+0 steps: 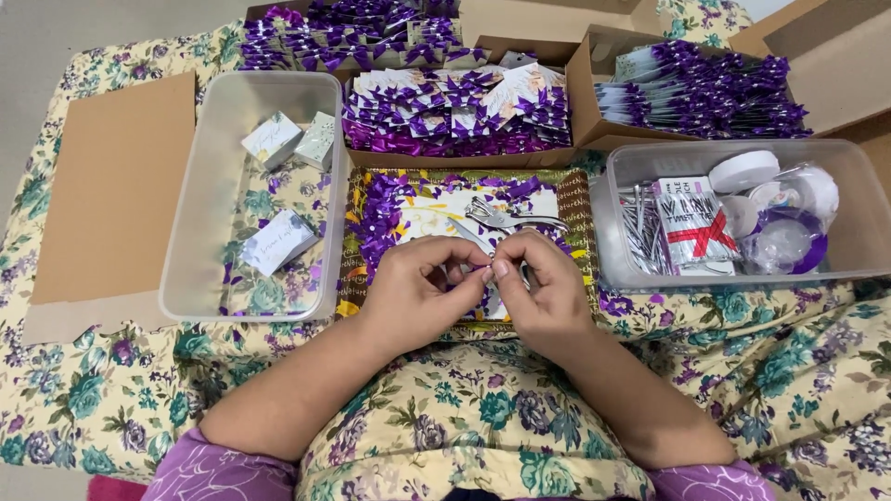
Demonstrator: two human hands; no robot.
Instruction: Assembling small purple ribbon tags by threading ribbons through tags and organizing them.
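Observation:
My left hand (418, 289) and my right hand (543, 288) meet fingertip to fingertip over a patterned tray (580, 199) in front of me. Between the fingertips they pinch a small purple ribbon piece (486, 270); most of it is hidden by my fingers. On the tray lie several loose purple ribbon bows (385, 218), white cards and a metal hole punch (510, 219) just beyond my hands.
A clear plastic bin (190, 186) at left holds small white boxes (272, 139). A clear bin (845, 246) at right holds tape rolls, pins and purple ribbon. Cardboard boxes of finished purple-bowed cards (455, 116) line the back. A cardboard sheet (111, 186) lies far left.

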